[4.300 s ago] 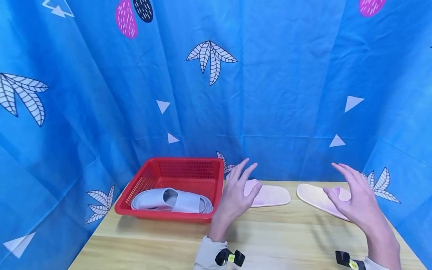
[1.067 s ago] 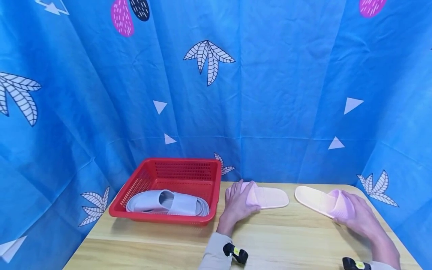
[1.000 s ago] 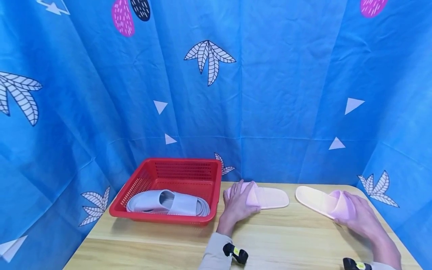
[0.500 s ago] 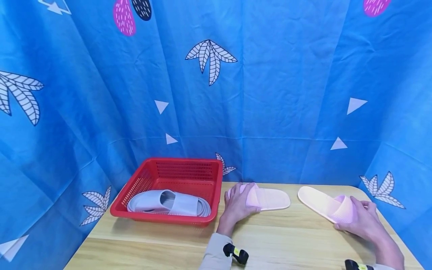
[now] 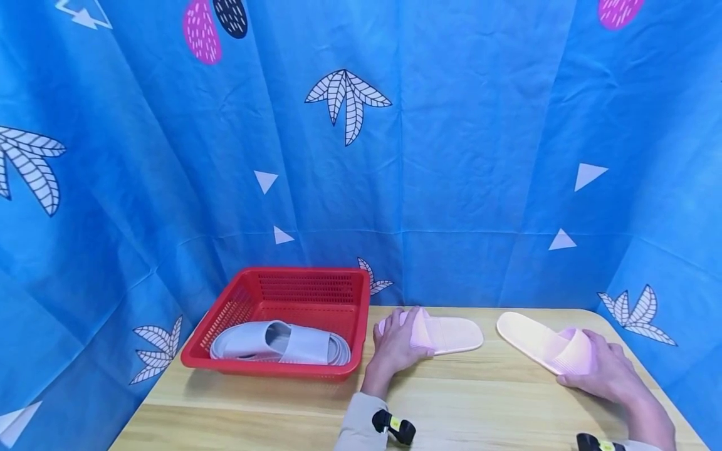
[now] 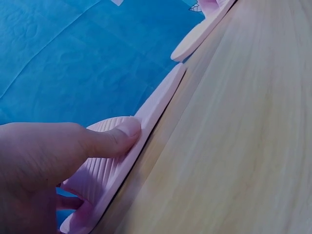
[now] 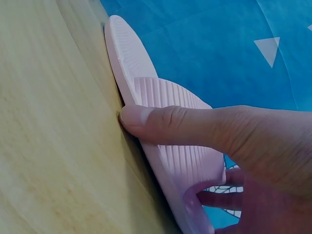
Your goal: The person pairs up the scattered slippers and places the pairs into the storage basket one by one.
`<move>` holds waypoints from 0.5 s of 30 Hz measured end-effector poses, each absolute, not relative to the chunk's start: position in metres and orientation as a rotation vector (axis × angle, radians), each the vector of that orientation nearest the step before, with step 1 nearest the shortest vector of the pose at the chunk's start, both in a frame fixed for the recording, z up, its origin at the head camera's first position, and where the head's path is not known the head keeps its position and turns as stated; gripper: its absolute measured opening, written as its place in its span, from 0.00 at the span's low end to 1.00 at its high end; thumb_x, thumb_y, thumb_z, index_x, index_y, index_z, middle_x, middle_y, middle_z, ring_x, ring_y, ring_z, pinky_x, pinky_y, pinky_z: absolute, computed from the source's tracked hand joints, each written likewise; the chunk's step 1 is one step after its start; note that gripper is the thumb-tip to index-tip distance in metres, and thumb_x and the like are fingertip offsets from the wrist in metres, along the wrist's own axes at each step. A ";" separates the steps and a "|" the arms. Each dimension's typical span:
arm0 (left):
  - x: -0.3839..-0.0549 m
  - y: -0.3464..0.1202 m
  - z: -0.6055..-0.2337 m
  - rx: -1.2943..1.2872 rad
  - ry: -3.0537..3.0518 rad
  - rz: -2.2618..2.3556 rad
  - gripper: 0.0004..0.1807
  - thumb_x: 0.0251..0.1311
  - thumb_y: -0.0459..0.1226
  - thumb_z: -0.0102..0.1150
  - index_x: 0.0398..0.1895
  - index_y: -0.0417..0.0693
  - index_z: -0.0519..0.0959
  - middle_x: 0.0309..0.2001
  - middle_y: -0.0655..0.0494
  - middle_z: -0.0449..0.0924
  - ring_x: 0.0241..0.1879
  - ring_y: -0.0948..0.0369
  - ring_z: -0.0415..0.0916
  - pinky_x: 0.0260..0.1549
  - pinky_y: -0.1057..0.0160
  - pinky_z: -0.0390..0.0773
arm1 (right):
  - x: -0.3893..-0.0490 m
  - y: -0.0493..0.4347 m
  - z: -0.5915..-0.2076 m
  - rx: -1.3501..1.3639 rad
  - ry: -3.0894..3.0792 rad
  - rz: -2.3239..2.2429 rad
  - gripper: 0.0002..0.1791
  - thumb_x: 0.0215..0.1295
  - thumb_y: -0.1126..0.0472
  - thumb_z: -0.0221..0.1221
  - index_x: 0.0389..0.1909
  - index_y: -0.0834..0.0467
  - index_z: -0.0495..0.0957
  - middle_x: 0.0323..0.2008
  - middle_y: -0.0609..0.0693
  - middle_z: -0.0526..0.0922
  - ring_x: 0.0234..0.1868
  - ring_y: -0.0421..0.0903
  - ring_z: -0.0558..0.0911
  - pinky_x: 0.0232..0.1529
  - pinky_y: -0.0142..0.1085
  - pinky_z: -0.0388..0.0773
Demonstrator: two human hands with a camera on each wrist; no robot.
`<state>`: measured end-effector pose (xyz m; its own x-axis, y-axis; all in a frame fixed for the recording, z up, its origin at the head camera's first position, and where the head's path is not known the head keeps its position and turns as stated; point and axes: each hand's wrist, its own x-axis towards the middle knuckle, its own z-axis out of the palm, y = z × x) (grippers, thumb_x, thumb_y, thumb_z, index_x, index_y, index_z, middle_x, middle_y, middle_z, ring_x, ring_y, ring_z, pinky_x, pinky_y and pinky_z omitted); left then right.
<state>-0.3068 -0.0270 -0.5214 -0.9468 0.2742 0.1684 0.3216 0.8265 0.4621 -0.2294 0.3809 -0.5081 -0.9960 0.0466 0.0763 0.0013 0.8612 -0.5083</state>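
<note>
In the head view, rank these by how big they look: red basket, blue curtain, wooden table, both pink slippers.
1. Blue curtain
2. Wooden table
3. Red basket
4. Left pink slipper and right pink slipper: look alike, both partly covered, so not ranked apart.

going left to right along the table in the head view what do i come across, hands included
Red rectangular perforated plastic basket → bare left hand → pale-pink open slipper with ribbed strap → matching angled pale-pink slipper → bare right hand.

Pink slprs point(image 5: 437, 333), ribbed straps point(image 7: 190, 163), heels twd e/o.
</note>
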 end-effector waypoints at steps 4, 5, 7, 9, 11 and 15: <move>-0.306 -0.026 -0.521 -0.474 -2.923 -0.747 0.53 0.50 0.56 0.76 0.80 0.62 0.60 0.73 0.46 0.61 0.70 0.48 0.60 0.65 0.34 0.58 | -0.227 0.379 -0.506 -0.065 -2.961 0.807 0.67 0.49 0.42 0.77 0.72 0.77 0.46 0.55 0.82 0.59 0.52 0.76 0.62 0.46 0.69 0.67; -0.306 -0.026 -0.522 -0.474 -2.922 -0.744 0.53 0.51 0.56 0.76 0.80 0.62 0.60 0.73 0.46 0.62 0.70 0.48 0.60 0.65 0.33 0.58 | -0.227 0.379 -0.506 -0.069 -2.961 0.811 0.67 0.50 0.42 0.77 0.72 0.77 0.46 0.55 0.82 0.58 0.52 0.77 0.61 0.46 0.69 0.67; -0.306 -0.026 -0.523 -0.471 -2.924 -0.742 0.53 0.51 0.56 0.76 0.80 0.62 0.60 0.73 0.46 0.62 0.70 0.47 0.60 0.65 0.33 0.58 | -0.226 0.380 -0.507 -0.067 -2.952 0.811 0.66 0.50 0.42 0.77 0.71 0.77 0.47 0.55 0.81 0.59 0.53 0.76 0.60 0.46 0.67 0.66; -0.305 -0.026 -0.523 -0.471 -2.923 -0.735 0.53 0.51 0.56 0.76 0.80 0.62 0.60 0.72 0.46 0.62 0.70 0.47 0.60 0.65 0.32 0.57 | -0.225 0.380 -0.508 -0.061 -2.936 0.811 0.65 0.50 0.43 0.77 0.71 0.76 0.48 0.55 0.80 0.59 0.54 0.76 0.59 0.46 0.66 0.66; -0.305 -0.026 -0.523 -0.471 -2.919 -0.721 0.53 0.51 0.56 0.76 0.80 0.62 0.60 0.72 0.46 0.63 0.69 0.48 0.61 0.65 0.32 0.57 | -0.224 0.381 -0.508 -0.066 -2.927 0.820 0.64 0.50 0.43 0.77 0.71 0.76 0.48 0.55 0.81 0.59 0.54 0.76 0.58 0.46 0.66 0.66; -0.305 -0.027 -0.522 -0.464 -2.904 -0.704 0.53 0.49 0.56 0.77 0.79 0.62 0.62 0.70 0.47 0.65 0.68 0.48 0.63 0.66 0.31 0.55 | -0.223 0.381 -0.505 -0.092 -2.933 0.825 0.65 0.51 0.42 0.77 0.72 0.75 0.47 0.56 0.82 0.56 0.54 0.77 0.57 0.46 0.70 0.65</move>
<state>-0.3051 -0.0271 -0.5215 -0.9462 0.2663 0.1836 0.3208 0.8452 0.4275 -0.2234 0.3808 -0.5048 -0.9938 0.0829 0.0736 0.0324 0.8521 -0.5224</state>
